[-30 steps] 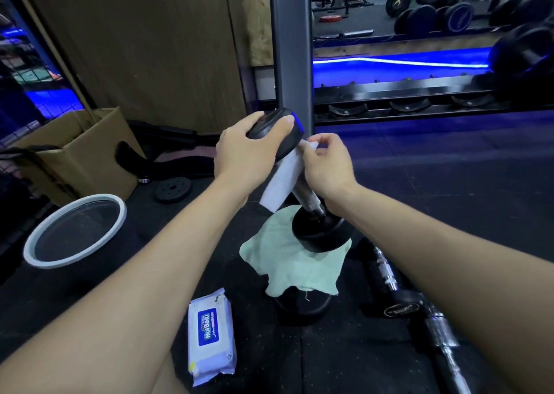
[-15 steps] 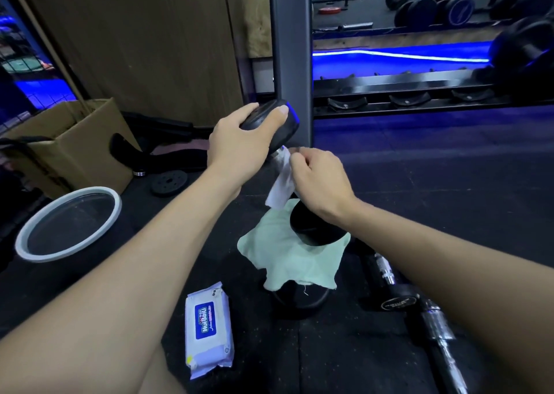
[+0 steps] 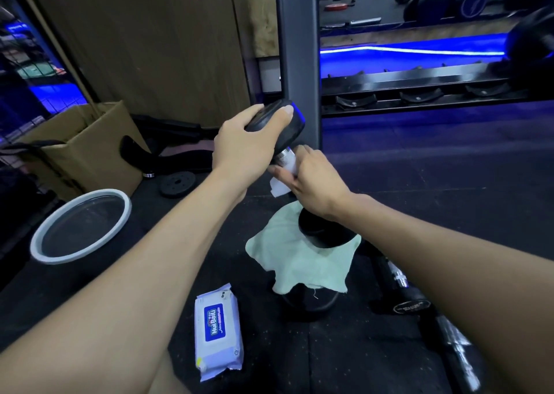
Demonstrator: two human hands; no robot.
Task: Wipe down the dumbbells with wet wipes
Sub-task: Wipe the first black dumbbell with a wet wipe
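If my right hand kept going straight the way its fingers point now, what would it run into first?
Probably the left hand. The right hand, holding the wipe round the dumbbell handle, points left across it toward the left palm, which grips the top head. Depth is uncertain.

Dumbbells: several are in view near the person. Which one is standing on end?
The dumbbell gripped by the left hand at its top head, its bottom head on the green cloth. The other dumbbell lies flat on the floor.

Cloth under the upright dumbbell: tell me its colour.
The cloth is pale mint green, plain with no pattern, seen best in the head view, the only one.
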